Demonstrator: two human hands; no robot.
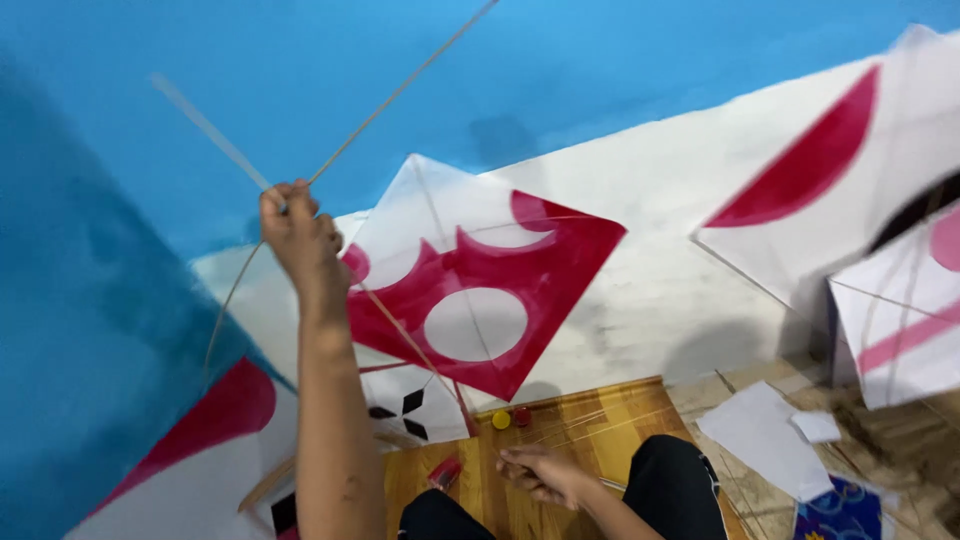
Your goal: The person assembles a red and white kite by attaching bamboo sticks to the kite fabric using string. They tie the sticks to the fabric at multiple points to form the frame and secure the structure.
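Two bare hands in view, head camera looking down and forward. Left hand raised high, fist closed around thin bamboo sticks; one stick runs up toward the top edge, a flatter one angles off to the upper left, a curved one bends down to the left of the forearm. Right hand low near the lap, fingers curled and pinching the near end of a thin stick that rises toward the raised fist. Person sits on a wooden floor, knees in black trousers. Red and white kite, diamond shape with a white circle, leans on the white lower wall just behind the sticks. Smaller white kite with black diamonds below it. More red and white kites at far right and lower left. Yellow cap and red cap on the floor beside loose sticks. White paper sheets right of the knee. Blue wall above.
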